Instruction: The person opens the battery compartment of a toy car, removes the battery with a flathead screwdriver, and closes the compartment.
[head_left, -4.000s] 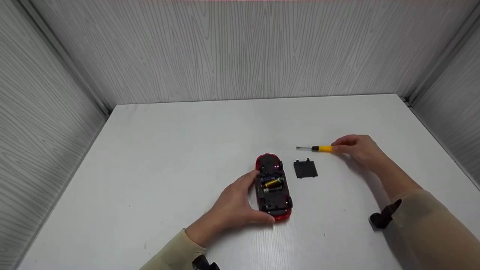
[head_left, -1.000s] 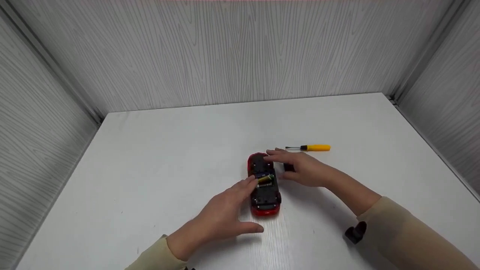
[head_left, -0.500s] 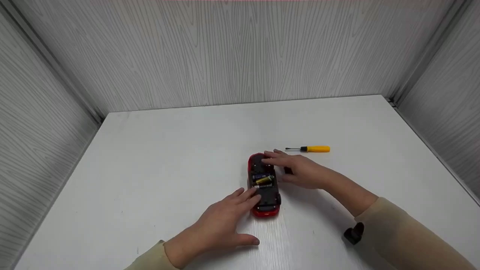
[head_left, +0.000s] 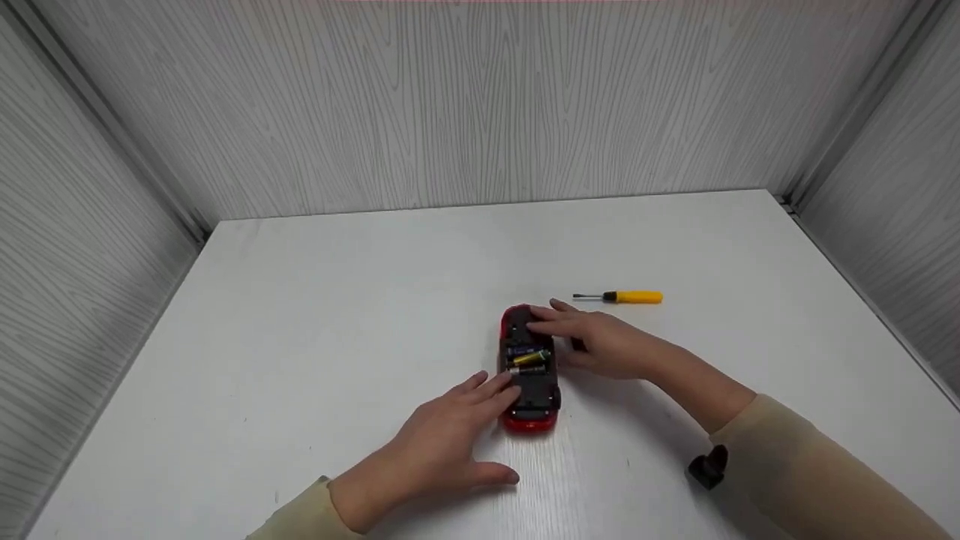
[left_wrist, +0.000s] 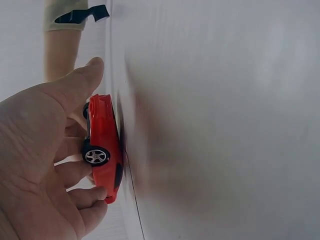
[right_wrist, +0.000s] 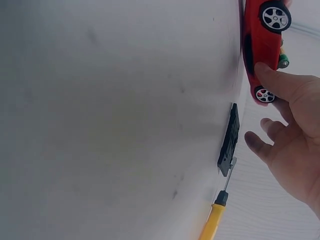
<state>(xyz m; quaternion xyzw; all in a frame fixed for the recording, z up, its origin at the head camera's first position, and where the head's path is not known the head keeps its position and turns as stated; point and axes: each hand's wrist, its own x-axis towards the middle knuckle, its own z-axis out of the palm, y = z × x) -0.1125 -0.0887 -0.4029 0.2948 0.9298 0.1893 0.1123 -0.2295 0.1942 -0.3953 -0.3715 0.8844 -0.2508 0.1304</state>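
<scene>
A red toy car (head_left: 535,395) lies upside down on the table, its black underside facing up. In its uncovered battery compartment sit a blue battery (head_left: 521,350), a yellow-green battery (head_left: 531,358) and a silver-and-dark battery (head_left: 529,370). The yellow-green one is tilted, and its end (right_wrist: 283,61) sticks out in the right wrist view. My left hand (head_left: 442,442) rests extended fingers on the car's near left part, thumb away from it. My right hand (head_left: 611,345) holds the far right end, thumb against the side (right_wrist: 260,47) and fingers over the underside.
A black battery cover (right_wrist: 230,140) lies on the table right of the car, mostly hidden beneath my right hand in the head view. Beyond it lies a yellow-handled screwdriver (head_left: 637,297). Grey wood-grain panels (head_left: 465,105) wall the table at the back and sides.
My right hand has let go of the screwdriver and moved left to the car. My left hand has loosened its grip and slid nearer along the car, fingers now on its underside.
</scene>
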